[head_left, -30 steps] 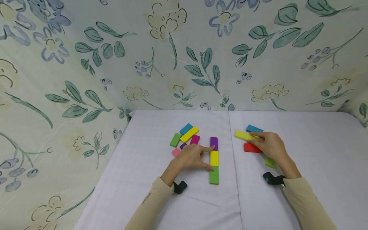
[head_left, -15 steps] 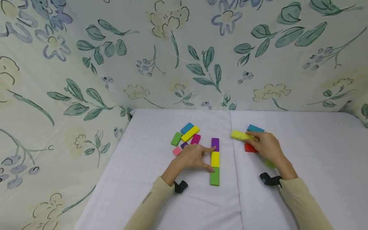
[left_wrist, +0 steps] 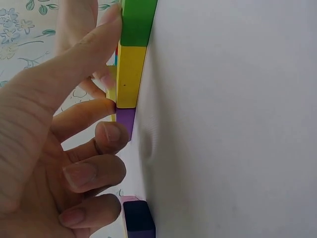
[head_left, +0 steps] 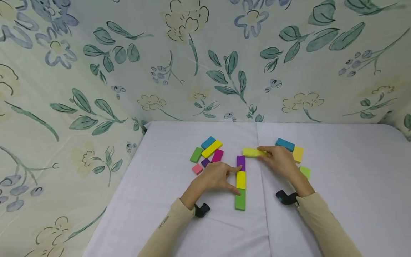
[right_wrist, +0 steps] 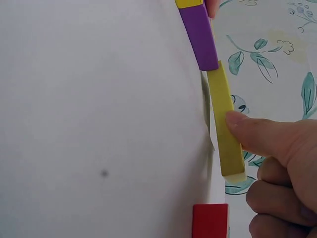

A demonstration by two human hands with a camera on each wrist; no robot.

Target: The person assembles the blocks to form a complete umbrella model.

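My right hand (head_left: 278,160) pinches a long yellow block (head_left: 252,152) between thumb and fingers. Held crosswise, the block has its left end close to the far end of a straight row of blocks. That row runs toward me: a purple block (head_left: 241,163), a yellow block (head_left: 241,180) and a green block (head_left: 240,200). My left hand (head_left: 213,176) reaches over from the left with thumb and index finger spread. Its index fingertip rests on the purple block, its thumb on the green one; the other fingers bend loosely, as the left wrist view shows.
Left of the row lie loose blocks: blue (head_left: 208,142), yellow (head_left: 212,149), green (head_left: 196,155), magenta (head_left: 217,156), dark purple (head_left: 206,162) and pink (head_left: 197,169). At right are blue (head_left: 285,144), yellow-orange (head_left: 298,154) and lime (head_left: 305,172) blocks, plus a red block (right_wrist: 210,220) in the right wrist view.
My right hand has carried the long yellow block leftward from the right-hand group to the row's far end, uncovering the yellow-orange block. My left hand stays on the row.
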